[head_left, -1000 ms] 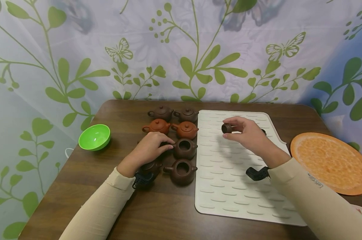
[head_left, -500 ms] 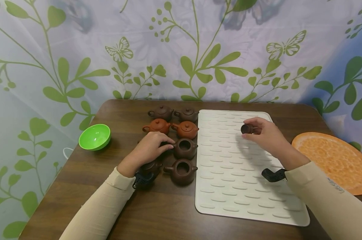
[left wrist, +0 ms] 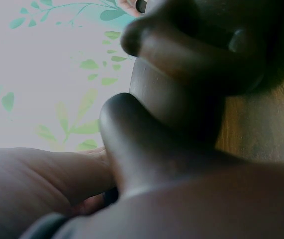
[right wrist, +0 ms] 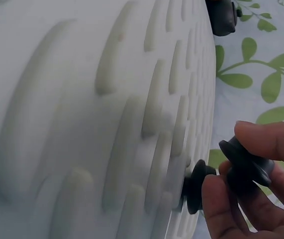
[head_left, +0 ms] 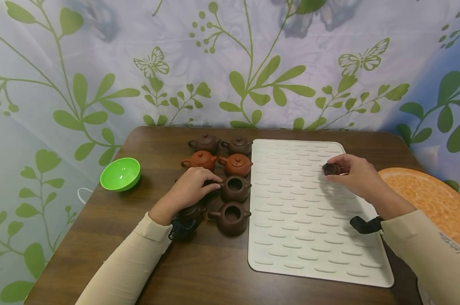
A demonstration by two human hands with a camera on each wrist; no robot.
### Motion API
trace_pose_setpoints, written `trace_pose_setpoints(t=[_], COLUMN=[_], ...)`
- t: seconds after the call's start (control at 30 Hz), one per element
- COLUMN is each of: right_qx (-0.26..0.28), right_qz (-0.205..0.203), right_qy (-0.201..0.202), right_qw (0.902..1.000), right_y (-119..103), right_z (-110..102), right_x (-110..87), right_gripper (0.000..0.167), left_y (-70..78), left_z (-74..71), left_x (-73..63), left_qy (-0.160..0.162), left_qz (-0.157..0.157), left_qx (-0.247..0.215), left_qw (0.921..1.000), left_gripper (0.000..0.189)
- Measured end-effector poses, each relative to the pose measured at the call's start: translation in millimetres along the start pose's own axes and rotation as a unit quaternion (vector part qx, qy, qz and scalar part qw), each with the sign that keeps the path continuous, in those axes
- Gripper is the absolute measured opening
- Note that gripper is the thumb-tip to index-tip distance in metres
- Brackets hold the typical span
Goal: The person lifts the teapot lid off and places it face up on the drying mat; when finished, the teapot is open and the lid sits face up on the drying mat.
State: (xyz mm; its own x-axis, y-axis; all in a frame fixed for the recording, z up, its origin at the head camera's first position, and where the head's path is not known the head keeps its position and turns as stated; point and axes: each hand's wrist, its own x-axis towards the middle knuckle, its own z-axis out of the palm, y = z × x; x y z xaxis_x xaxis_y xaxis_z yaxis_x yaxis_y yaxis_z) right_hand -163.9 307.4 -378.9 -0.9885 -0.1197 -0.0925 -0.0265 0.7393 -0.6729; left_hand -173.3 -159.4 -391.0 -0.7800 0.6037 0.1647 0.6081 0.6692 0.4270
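Observation:
In the head view, my right hand point(head_left: 357, 173) pinches a small dark brown teapot lid point(head_left: 331, 169) low over the white ridged mat point(head_left: 291, 237). The right wrist view shows this lid point(right wrist: 246, 162) between thumb and fingers, and a second similar lid point(right wrist: 197, 186) beside the fingertips. My left hand point(head_left: 193, 188) lies over the left column of teapots, its thumb near the handle of a lidless brown teapot point(head_left: 235, 188). Its fingertips are hidden, so any grip is unclear. Nearer me are another lidless brown teapot point(head_left: 231, 218) and a partly covered teapot point(head_left: 189, 212).
Behind my left hand stand two orange-brown teapots point(head_left: 235, 165) and two dark lidded ones point(head_left: 237, 146). A green bowl point(head_left: 120, 174) sits at the table's left edge. An orange round mat point(head_left: 430, 199) lies at the right, partly under my right sleeve.
My right hand has carried the lid rightward across the white mat and slightly down, close to the second lid. My left hand has stayed in place over the teapots.

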Motion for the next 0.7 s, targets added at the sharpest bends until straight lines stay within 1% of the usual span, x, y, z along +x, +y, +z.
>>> trace_pose_setpoints(t=[0.33, 0.53, 0.7], right_qx=[-0.071, -0.088, -0.088], right_qz=[-0.002, -0.009, -0.009], right_qy=[-0.026, -0.037, -0.041], right_qw=[0.9971, 0.9954, 0.9952], right_y=[6.1, 8.7, 8.7], right_z=[-3.1, -1.0, -1.1], right_x=[-2.9, -3.0, -3.2], right_gripper=[0.052, 0.049, 0.052], left_y=[-0.6, -2.0, -1.7], left_z=[-1.0, -1.8, -3.5], left_x=[-0.2, 1.3, 1.4], left_qy=[0.001, -0.001, 0.000], left_qz=[0.003, 0.002, 0.004], left_qx=[-0.003, -0.003, -0.003], left_qw=[1.0000, 1.0000, 1.0000], left_gripper=[0.019, 0.019, 0.019])
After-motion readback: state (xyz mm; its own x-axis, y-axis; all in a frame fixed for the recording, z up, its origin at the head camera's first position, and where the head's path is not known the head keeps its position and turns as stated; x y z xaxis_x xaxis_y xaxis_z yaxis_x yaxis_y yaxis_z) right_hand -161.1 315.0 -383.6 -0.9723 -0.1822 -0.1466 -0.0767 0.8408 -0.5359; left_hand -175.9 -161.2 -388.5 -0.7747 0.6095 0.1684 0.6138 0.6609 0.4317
